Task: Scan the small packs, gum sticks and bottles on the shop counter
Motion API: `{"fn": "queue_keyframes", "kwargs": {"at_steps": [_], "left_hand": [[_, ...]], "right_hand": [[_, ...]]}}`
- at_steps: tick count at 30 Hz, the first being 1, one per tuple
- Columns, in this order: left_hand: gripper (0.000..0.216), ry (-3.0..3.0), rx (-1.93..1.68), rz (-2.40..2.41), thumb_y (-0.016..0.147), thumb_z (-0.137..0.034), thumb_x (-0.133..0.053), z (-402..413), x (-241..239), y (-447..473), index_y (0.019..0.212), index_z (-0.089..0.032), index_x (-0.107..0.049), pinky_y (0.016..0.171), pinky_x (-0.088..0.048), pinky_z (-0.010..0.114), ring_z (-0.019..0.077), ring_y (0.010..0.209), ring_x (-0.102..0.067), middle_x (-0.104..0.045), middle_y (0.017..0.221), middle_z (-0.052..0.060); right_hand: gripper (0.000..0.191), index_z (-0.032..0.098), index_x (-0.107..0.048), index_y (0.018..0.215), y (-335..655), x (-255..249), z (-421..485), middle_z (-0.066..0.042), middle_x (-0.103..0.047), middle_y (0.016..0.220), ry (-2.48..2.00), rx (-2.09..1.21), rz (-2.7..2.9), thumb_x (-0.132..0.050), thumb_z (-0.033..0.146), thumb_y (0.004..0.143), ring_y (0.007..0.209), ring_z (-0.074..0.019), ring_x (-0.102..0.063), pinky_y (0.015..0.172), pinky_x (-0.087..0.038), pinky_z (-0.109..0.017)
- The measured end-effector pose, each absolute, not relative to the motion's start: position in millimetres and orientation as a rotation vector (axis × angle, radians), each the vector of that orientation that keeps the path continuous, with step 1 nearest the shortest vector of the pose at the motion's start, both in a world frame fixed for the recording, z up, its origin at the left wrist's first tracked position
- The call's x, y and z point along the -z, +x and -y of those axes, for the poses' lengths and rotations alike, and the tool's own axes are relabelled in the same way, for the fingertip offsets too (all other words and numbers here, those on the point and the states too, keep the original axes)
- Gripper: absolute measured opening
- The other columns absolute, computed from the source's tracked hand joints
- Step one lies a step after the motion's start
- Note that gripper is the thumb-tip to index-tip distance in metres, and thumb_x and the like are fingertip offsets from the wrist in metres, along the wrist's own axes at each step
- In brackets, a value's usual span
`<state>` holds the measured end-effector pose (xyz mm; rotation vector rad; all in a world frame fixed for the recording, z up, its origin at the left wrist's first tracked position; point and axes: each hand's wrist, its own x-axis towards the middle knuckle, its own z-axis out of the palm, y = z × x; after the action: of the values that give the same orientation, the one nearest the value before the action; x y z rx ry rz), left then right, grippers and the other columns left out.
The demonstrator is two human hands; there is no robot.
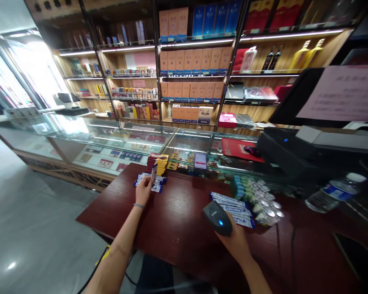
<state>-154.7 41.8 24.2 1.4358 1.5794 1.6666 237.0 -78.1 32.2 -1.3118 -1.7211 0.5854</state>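
My left hand (144, 185) pinches a small blue-and-white packet (154, 173), held upright over a pile of similar blue-and-white packets (157, 188) at the far left of the dark red table. Just behind that pile stand stacked red and yellow packets (161, 162). My right hand (235, 237) is wrapped around a black barcode scanner (215, 217) with a lit blue light; its grip is partly hidden. Beside the scanner lies a spread of long blue-and-white packets (233, 206). To their right, small items with silvery round tops (266, 204) are grouped together.
A glass display counter (135, 136) borders the table (171, 216) at the back. Near its edge is a small card with a printed screen-like face (200, 161). At right stand a water bottle (335, 194), a black machine (290, 157) and a monitor (309, 96). A phone-like slab (355, 253) lies at lower right.
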Motion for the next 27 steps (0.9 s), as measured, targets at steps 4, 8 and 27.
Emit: {"fn": "queue_keyframes", "kwargs": {"at_steps": [4, 8, 27], "left_hand": [[0.024, 1.803, -1.525, -1.844, 0.089, -0.038, -0.055, -39.2, -21.6, -199.1, 0.100, -0.022, -0.069, 0.089, -0.050, 0.034, 0.0216, 0.096, -0.065, -0.071, 0.104, 0.007], [0.021, 2.075, -1.316, -1.939, 0.087, -0.027, -0.053, -40.1, -13.5, -220.1, 0.095, -0.023, -0.071, 0.092, -0.049, 0.037, 0.0243, 0.099, -0.063, -0.069, 0.101, 0.008], [0.041, 2.222, -1.120, -1.928, 0.084, -0.017, -0.050, -44.0, -0.4, -219.6, 0.119, -0.024, -0.068, 0.104, -0.047, 0.043, 0.0261, 0.113, -0.060, -0.066, 0.120, 0.009]], "right_hand": [[0.048, 0.022, -0.054, 0.126, 237.8, -30.8, 77.6, -0.006, -0.077, 0.093, -1.321, -0.585, 1.693, -0.061, 0.038, 0.081, 0.086, -0.0262, -0.075, 0.071, -0.057, -0.030], [0.055, 0.021, -0.051, 0.129, 238.9, -27.6, 77.0, -0.006, -0.077, 0.093, -1.352, -0.595, 1.679, -0.061, 0.042, 0.079, 0.091, -0.0270, -0.074, 0.077, -0.057, -0.032], [0.053, 0.022, -0.055, 0.127, 241.2, -32.1, 79.6, -0.006, -0.077, 0.088, -1.457, -0.508, 1.666, -0.060, 0.037, 0.076, 0.082, -0.0264, -0.075, 0.067, -0.056, -0.029]]}}
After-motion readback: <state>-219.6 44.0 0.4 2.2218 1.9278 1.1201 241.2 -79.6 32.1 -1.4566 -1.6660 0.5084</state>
